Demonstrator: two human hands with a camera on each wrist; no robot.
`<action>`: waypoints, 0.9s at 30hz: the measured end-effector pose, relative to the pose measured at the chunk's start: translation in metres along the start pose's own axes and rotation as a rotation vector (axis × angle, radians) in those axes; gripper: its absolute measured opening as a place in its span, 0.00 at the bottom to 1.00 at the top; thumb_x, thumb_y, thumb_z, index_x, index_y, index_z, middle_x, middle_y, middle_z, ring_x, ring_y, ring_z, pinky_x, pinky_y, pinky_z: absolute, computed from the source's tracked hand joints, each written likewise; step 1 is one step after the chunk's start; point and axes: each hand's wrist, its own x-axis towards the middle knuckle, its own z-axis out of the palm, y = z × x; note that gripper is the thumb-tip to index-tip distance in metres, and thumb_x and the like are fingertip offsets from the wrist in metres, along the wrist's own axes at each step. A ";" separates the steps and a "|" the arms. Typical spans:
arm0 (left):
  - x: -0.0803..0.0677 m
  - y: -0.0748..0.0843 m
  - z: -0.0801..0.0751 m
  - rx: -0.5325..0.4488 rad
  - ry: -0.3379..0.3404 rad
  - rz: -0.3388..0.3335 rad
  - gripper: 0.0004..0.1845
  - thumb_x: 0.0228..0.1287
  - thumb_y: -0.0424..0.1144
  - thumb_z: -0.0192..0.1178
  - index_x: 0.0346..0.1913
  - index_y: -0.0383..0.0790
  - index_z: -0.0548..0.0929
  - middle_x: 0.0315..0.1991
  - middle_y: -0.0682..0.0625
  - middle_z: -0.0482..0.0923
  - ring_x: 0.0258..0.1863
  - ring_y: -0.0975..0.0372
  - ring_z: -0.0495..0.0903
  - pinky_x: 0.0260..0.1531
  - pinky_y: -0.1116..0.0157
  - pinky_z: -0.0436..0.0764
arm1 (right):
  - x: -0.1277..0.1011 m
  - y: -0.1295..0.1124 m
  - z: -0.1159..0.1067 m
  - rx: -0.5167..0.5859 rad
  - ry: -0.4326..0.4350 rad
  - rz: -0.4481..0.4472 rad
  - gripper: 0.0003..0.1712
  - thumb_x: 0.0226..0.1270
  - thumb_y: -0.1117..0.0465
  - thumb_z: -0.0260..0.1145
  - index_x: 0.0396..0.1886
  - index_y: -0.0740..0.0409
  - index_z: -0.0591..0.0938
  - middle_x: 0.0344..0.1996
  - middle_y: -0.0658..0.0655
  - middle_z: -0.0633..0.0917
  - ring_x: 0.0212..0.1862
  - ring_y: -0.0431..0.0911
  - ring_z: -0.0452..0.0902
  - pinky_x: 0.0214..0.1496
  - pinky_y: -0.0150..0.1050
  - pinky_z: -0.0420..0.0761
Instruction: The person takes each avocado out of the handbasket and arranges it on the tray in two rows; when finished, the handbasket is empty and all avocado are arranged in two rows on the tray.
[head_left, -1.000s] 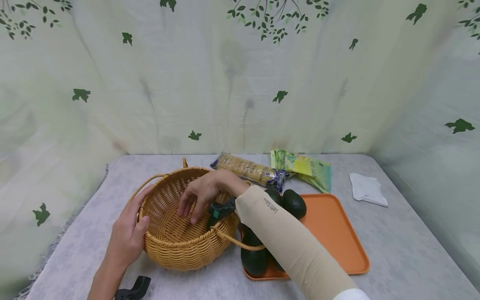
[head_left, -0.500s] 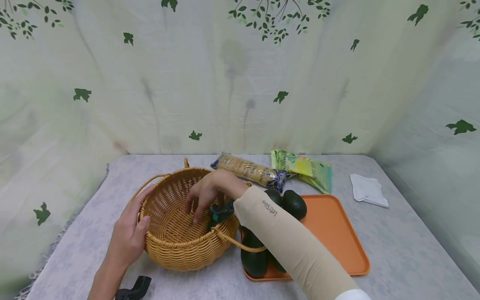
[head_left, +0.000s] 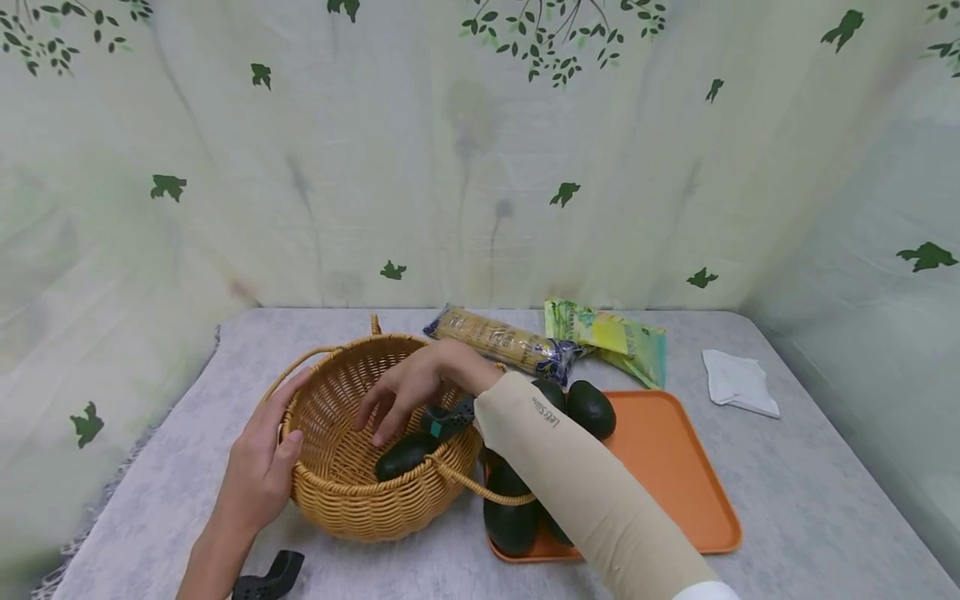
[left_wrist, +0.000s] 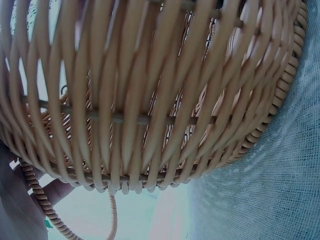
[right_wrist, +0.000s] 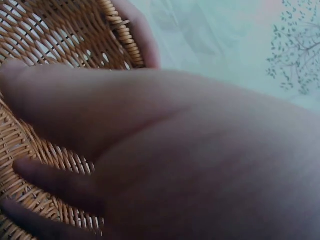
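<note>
A round wicker basket (head_left: 375, 508) stands tilted toward me on the table. My left hand (head_left: 258, 467) holds its left side, thumb at the rim; in the left wrist view, part of that hand (left_wrist: 22, 205) shows beside the handle and woven wall. My right hand (head_left: 405, 392) reaches inside, fingers loosely bent and holding nothing. A dark green avocado (head_left: 405, 456) lies in the basket just under that hand, partly hidden by the black wrist camera. In the right wrist view, the fingers (right_wrist: 55, 182) spread over the basket weave.
Right of the basket, an orange tray (head_left: 675, 467) bears several avocados (head_left: 512, 521), partly covered by my right sleeve. Behind lie a pasta packet (head_left: 498, 337) and a green-yellow packet (head_left: 607, 337). A folded white tissue (head_left: 738, 383) is at the far right.
The avocado in the basket shows much more now, lying farther left and nearer the front wall. My right hand has shifted slightly left above it; my left hand keeps its place.
</note>
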 end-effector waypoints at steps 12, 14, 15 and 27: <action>0.000 0.000 -0.001 0.002 -0.003 -0.010 0.33 0.73 0.34 0.48 0.80 0.44 0.63 0.75 0.42 0.68 0.75 0.72 0.60 0.65 0.83 0.56 | 0.005 -0.003 0.003 -0.113 -0.038 0.086 0.41 0.66 0.48 0.73 0.78 0.43 0.70 0.73 0.50 0.72 0.71 0.40 0.69 0.61 0.34 0.76; 0.000 0.001 -0.001 0.001 0.000 -0.003 0.32 0.73 0.35 0.48 0.80 0.44 0.64 0.75 0.42 0.68 0.74 0.72 0.60 0.65 0.83 0.57 | 0.005 -0.002 0.004 -0.106 -0.041 0.090 0.43 0.65 0.49 0.74 0.78 0.43 0.69 0.74 0.51 0.71 0.73 0.42 0.67 0.63 0.34 0.75; 0.000 0.001 -0.001 0.000 0.002 0.003 0.32 0.73 0.35 0.48 0.80 0.44 0.64 0.75 0.42 0.68 0.74 0.72 0.60 0.65 0.83 0.57 | 0.005 -0.002 0.004 -0.105 -0.044 0.099 0.43 0.66 0.49 0.74 0.78 0.42 0.68 0.74 0.50 0.71 0.73 0.42 0.67 0.64 0.34 0.74; 0.001 0.004 0.001 0.008 0.003 0.007 0.32 0.74 0.35 0.48 0.80 0.45 0.64 0.75 0.43 0.69 0.74 0.71 0.62 0.64 0.83 0.57 | 0.017 0.004 0.008 -0.022 0.058 0.021 0.35 0.72 0.50 0.68 0.77 0.46 0.71 0.74 0.51 0.72 0.70 0.40 0.70 0.62 0.33 0.76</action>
